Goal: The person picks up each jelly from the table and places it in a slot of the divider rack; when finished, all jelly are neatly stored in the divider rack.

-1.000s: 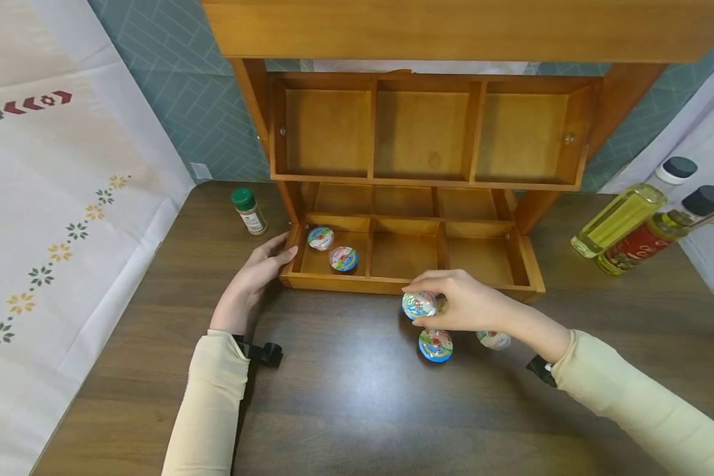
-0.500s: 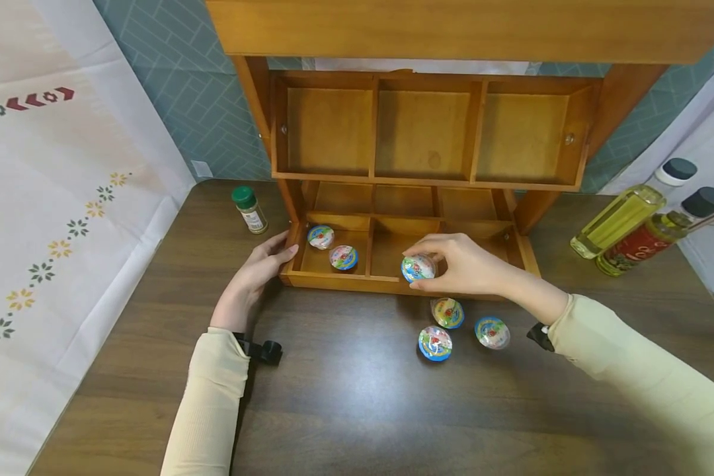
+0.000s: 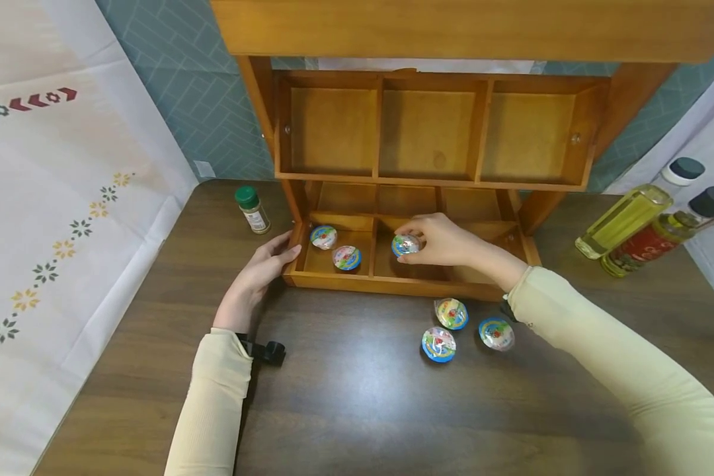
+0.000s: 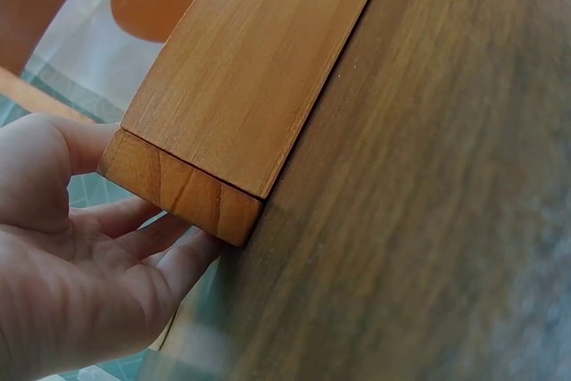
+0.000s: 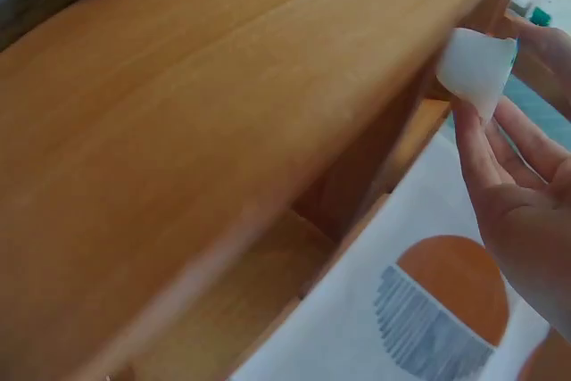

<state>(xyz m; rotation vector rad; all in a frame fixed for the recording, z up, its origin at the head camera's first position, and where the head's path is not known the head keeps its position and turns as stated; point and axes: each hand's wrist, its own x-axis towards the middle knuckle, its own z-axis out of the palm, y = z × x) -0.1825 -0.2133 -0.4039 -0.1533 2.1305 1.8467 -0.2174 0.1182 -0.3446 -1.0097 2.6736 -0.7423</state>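
Observation:
My right hand [image 3: 446,242] pinches a small jelly cup [image 3: 404,245] with a printed foil lid, inside the middle compartment of the wooden shelf's lower tray [image 3: 345,283]. From the side, the right wrist view shows this cup's whitish body [image 5: 475,70] between thumb and fingers. At the tray's left front corner, my left hand [image 3: 260,271] grips the wood; in the left wrist view the thumb lies on one side of the corner and the fingers on another. Two jelly cups [image 3: 347,258] sit in the left compartment. In front of the tray, three more jelly cups [image 3: 439,344] stand on the table.
An upper three-compartment tray [image 3: 428,132] hangs above the lower one, under a wooden top board [image 3: 452,30]. A green-capped spice jar [image 3: 253,211] stands left of the shelf. Two oil bottles [image 3: 625,218] stand to the right on the brown table [image 3: 345,396].
My right hand has carried its jelly cup from the table over the tray's front edge and down into the middle compartment. The left hand has stayed at the tray's corner.

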